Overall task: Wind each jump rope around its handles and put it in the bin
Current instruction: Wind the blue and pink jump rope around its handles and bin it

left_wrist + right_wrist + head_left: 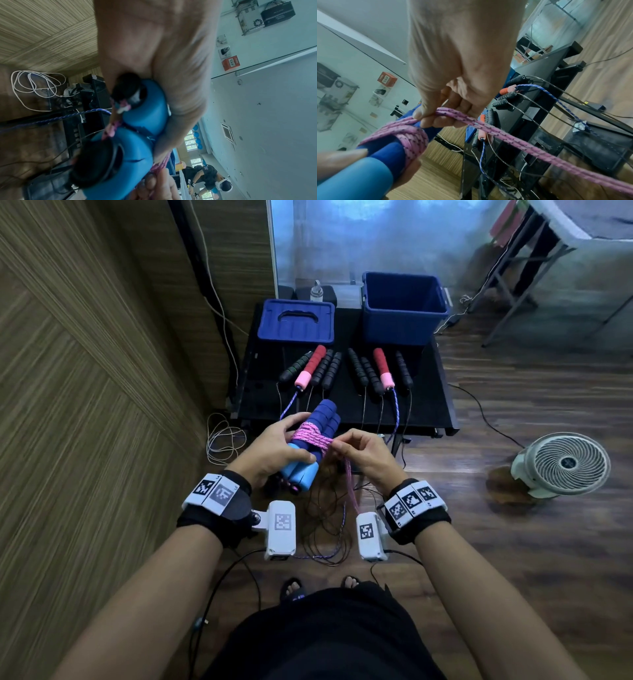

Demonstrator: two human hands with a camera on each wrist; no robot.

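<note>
Office-like room: fire alarm box point(230, 64), folding table point(561, 231).

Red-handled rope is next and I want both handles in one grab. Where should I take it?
Judging from the table, grip each red handle mid-foam from above. They lie flat and apart, with black handles between, so bring them together first.

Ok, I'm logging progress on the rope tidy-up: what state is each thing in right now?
Pink rope: partly wound round the blue handles, tail loose.
Blue handles: held together, off the table.
Left hand: grips the blue handles.
Right hand: pinches the pink rope.
Blue bin: open, upright on the table.
Bin lid: off, flat beside the bin.
Other jump ropes: unwound, handles on the table.
Fan: on the floor.
</note>
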